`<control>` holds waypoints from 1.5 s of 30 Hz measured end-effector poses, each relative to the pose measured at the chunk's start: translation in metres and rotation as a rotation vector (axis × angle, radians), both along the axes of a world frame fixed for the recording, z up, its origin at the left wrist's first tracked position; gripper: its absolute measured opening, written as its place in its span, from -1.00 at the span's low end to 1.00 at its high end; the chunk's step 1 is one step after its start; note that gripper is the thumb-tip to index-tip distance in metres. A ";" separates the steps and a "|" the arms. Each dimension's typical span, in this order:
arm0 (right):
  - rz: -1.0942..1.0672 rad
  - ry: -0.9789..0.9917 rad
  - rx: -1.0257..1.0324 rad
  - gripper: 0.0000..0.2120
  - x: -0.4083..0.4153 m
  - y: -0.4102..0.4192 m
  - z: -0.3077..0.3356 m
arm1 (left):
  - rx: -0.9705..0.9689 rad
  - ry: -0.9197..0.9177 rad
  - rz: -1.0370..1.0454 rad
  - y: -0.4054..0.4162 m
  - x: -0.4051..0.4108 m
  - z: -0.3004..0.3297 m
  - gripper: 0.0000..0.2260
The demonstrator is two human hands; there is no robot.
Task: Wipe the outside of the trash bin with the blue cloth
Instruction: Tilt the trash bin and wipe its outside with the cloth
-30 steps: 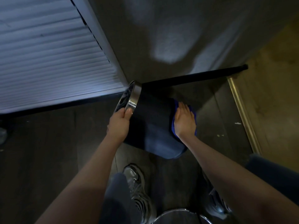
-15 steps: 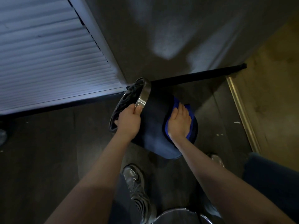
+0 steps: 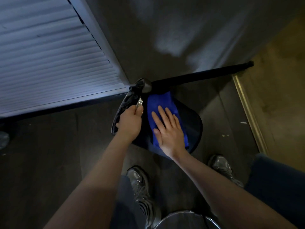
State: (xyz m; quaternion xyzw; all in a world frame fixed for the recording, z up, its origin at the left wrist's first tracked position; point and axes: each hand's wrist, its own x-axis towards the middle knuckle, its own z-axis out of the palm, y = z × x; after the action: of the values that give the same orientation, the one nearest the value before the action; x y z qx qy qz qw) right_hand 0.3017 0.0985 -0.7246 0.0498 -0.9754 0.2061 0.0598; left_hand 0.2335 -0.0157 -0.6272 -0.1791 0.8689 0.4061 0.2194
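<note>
The left hand grasps the tilted trash bin at its rim. The right hand, fingers released flat, presses the blue cloth on it. Excess pressure may roll the bin free.

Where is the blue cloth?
In the head view, the blue cloth lies mid-frame on the tilted trash bin's side, under the flat right hand.

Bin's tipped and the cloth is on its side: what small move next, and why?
Probably slide the right hand with the cloth down the wall toward the bin's base. The hand lies flat on the cloth mid-wall, the dark wall near the base is uncovered, and the left hand grips the rim, steadying the tilt.
</note>
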 end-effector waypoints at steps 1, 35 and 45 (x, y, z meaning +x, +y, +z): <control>0.036 0.006 0.032 -0.56 0.007 0.009 -0.006 | 0.003 0.002 0.003 -0.001 0.000 0.000 -0.77; -0.303 -0.127 -0.198 -0.52 -0.033 -0.043 0.043 | 0.084 -0.042 -0.051 0.001 0.008 0.000 -0.41; -0.264 -0.822 -0.561 -0.62 -0.171 0.010 0.026 | -0.030 0.025 -0.097 -0.010 0.030 -0.003 -0.55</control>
State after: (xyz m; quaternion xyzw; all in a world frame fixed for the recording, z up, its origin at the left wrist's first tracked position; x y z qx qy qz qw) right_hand 0.1302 0.1081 -0.6989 -0.1768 -0.8235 0.4532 -0.2919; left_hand 0.2638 -0.0253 -0.6303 -0.1351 0.8851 0.3842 0.2254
